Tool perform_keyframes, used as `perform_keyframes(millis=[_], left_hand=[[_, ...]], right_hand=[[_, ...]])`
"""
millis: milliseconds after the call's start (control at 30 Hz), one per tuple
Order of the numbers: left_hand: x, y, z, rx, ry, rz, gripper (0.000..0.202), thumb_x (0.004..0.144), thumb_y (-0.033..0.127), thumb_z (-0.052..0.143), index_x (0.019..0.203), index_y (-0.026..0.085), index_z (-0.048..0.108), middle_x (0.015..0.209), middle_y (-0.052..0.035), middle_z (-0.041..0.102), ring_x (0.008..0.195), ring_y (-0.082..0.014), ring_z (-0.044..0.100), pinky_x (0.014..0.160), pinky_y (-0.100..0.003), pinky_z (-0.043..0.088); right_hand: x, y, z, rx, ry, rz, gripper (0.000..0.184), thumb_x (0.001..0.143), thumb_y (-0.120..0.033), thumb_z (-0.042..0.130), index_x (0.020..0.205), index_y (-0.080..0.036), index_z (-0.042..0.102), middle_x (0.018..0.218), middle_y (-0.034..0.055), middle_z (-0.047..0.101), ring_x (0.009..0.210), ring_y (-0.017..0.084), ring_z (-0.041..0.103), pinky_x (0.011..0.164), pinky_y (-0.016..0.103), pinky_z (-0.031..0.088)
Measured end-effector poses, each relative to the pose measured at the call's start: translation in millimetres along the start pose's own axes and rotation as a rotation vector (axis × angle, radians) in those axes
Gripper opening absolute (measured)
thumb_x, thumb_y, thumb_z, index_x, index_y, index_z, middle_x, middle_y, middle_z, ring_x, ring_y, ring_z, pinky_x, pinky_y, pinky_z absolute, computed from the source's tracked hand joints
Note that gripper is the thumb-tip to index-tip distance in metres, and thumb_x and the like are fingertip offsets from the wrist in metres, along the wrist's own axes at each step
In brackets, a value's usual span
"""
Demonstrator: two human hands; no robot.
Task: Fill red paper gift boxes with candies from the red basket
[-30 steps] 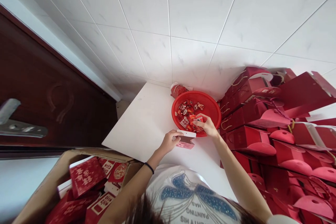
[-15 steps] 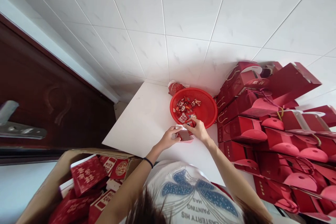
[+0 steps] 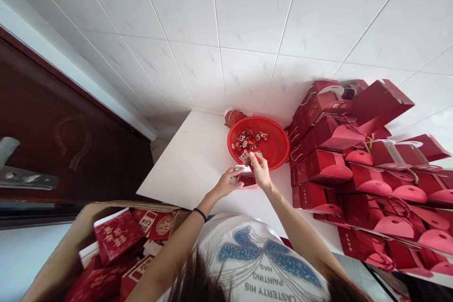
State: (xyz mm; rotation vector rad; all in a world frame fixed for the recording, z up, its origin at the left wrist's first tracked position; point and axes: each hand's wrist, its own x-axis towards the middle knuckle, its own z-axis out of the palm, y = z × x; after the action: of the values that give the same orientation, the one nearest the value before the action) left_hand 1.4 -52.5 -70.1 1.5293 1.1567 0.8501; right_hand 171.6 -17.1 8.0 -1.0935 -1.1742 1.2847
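Nearest us, a cardboard carton (image 3: 69, 240) stands at lower left, holding red printed boxes (image 3: 118, 236). Over the white table (image 3: 194, 151), our left hand (image 3: 226, 184) grips the small open box (image 3: 248, 181) by its left side, fingers and thumb closed on it. Our right hand (image 3: 261, 172) is at the box's right edge, fingers curled; we cannot tell whether they hold anything. Just beyond, wrapped sweets (image 3: 247, 138) lie in the red basket (image 3: 284, 153), before the tiled wall (image 3: 247, 14).
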Motion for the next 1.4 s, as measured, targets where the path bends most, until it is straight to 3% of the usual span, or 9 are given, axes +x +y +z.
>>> perform_keyframes(millis=[133, 300, 433, 700, 933, 1067, 1200, 1333, 1400], left_hand=[[0.6, -2.8, 0.0, -0.003, -0.014, 0.011, 0.052, 0.077, 0.031, 0.080, 0.128, 0.025, 0.069, 0.129, -0.0118, 0.064, 0.116, -0.0261, 0.062, 0.105, -0.044, 0.050], [-0.2, -3.9, -0.4, 0.010, -0.008, 0.012, 0.053, 0.078, 0.034, 0.080, 0.129, 0.025, 0.069, 0.126, -0.0115, 0.065, 0.112, -0.0258, 0.064, 0.103, -0.043, 0.050], [-0.9, -2.7, 0.6, 0.016, -0.003, 0.001, 0.055, 0.077, 0.031, 0.080, 0.130, 0.025, 0.067, 0.125, -0.0118, 0.065, 0.105, -0.0243, 0.066, 0.096, -0.041, 0.054], [-6.1, 3.4, 5.1, 0.024, 0.030, 0.057, 0.040, 0.084, 0.027, 0.071, 0.124, 0.023, 0.068, 0.126, -0.0106, 0.066, 0.108, -0.0220, 0.065, 0.096, -0.038, 0.054], [-12.9, 10.9, 5.0, 0.114, 0.028, 0.125, 0.050, 0.082, 0.029, 0.073, 0.131, 0.022, 0.064, 0.124, -0.0111, 0.069, 0.107, -0.0234, 0.065, 0.099, -0.039, 0.052], [-16.5, 7.7, 7.0, 0.164, 0.099, 0.079, 0.060, 0.085, 0.024, 0.066, 0.143, 0.024, 0.054, 0.133, -0.0095, 0.066, 0.107, -0.0225, 0.065, 0.102, -0.039, 0.050], [-13.9, 6.3, 8.8, 0.194, 0.145, 0.045, 0.040, 0.087, 0.022, 0.060, 0.126, 0.023, 0.068, 0.120, -0.0080, 0.072, 0.105, -0.0218, 0.067, 0.100, -0.037, 0.052], [-9.9, 18.4, 5.3, 0.151, 0.087, 0.081, 0.026, 0.088, 0.022, 0.059, 0.106, 0.020, 0.078, 0.098, -0.0082, 0.075, 0.095, -0.0210, 0.068, 0.092, -0.035, 0.054], [-9.1, 29.4, 1.6, 0.120, 0.063, 0.079, 0.027, 0.085, 0.022, 0.062, 0.106, 0.021, 0.078, 0.096, -0.0074, 0.074, 0.093, -0.0202, 0.068, 0.090, -0.033, 0.054]], right_hand=[[-3.1, 4.9, 12.5, -0.046, 0.018, -0.053, 0.054, 0.092, -0.067, 0.046, 0.066, -0.021, 0.058, 0.063, 0.0019, 0.060, 0.063, 0.015, 0.055, 0.066, 0.028, 0.047], [-7.8, 6.3, 6.6, -0.137, -0.036, -0.102, 0.053, 0.094, -0.064, 0.044, 0.070, -0.020, 0.063, 0.071, 0.0040, 0.066, 0.071, 0.017, 0.061, 0.073, 0.030, 0.050], [-13.2, 10.8, -5.6, -0.343, -0.085, -0.165, 0.047, 0.089, -0.063, 0.054, 0.075, -0.021, 0.070, 0.082, 0.0067, 0.072, 0.084, 0.022, 0.065, 0.084, 0.034, 0.050], [-32.1, 26.7, -49.3, -0.393, 0.125, -0.066, 0.043, 0.090, -0.057, 0.056, 0.102, -0.019, 0.071, 0.107, 0.0116, 0.074, 0.104, 0.027, 0.066, 0.096, 0.041, 0.049], [-54.5, 56.6, -67.2, -0.391, 0.025, 0.003, 0.059, 0.077, -0.048, 0.071, 0.127, -0.020, 0.062, 0.126, 0.0141, 0.068, 0.116, 0.030, 0.063, 0.100, 0.046, 0.048], [-58.8, 66.4, -66.3, -0.417, -0.008, 0.019, 0.053, 0.073, -0.038, 0.070, 0.123, -0.021, 0.066, 0.114, 0.0101, 0.072, 0.105, 0.027, 0.066, 0.096, 0.043, 0.051], [-62.0, 65.8, -62.3, -0.448, -0.014, 0.037, 0.037, 0.076, -0.049, 0.067, 0.098, -0.020, 0.073, 0.098, 0.0094, 0.072, 0.092, 0.024, 0.067, 0.085, 0.039, 0.054], [-67.2, 52.9, -59.3, -0.370, -0.014, 0.087, 0.051, 0.085, -0.066, 0.057, 0.092, -0.018, 0.074, 0.097, 0.0110, 0.073, 0.091, 0.024, 0.067, 0.084, 0.036, 0.053], [-69.3, 44.4, -60.7, -0.349, -0.035, 0.108, 0.059, 0.089, -0.070, 0.048, 0.082, -0.018, 0.072, 0.082, 0.0079, 0.070, 0.080, 0.021, 0.065, 0.076, 0.033, 0.052]])
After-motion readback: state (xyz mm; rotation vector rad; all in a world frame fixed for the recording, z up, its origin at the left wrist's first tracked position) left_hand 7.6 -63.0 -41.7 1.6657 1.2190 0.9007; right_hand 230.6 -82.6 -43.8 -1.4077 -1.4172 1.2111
